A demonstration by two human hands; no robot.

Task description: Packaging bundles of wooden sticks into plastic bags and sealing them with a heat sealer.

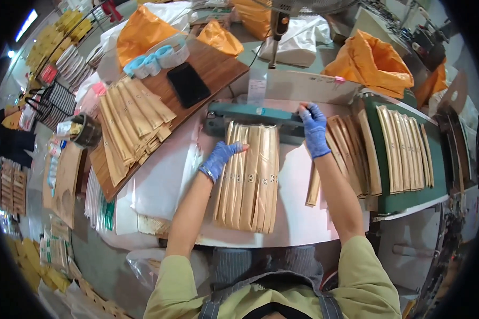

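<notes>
In front of me lies a bundle of long, narrow brown paper packets (246, 183), seemingly inside a clear plastic bag. My left hand (222, 159), in a blue glove with bare fingertips, grips its upper left side, thumb across the packets. The bundle's top end meets a long teal bar sealer (253, 111). At the bar's right end, my gloved right hand (315, 129) is closed on the sealer's arm. More loose brown packets (347, 154) lie beside my right forearm. What is inside the packets is hidden.
On the left, a wooden board (210, 61) bears fanned brown packets (133, 119), a black phone (188, 85) and blue tape rolls (155, 61). Flat clear plastic bags (159, 175) lie left of the bundle. At right, a green surface (410, 201) carries a packet row (403, 149). Orange sacks (370, 61) stand behind.
</notes>
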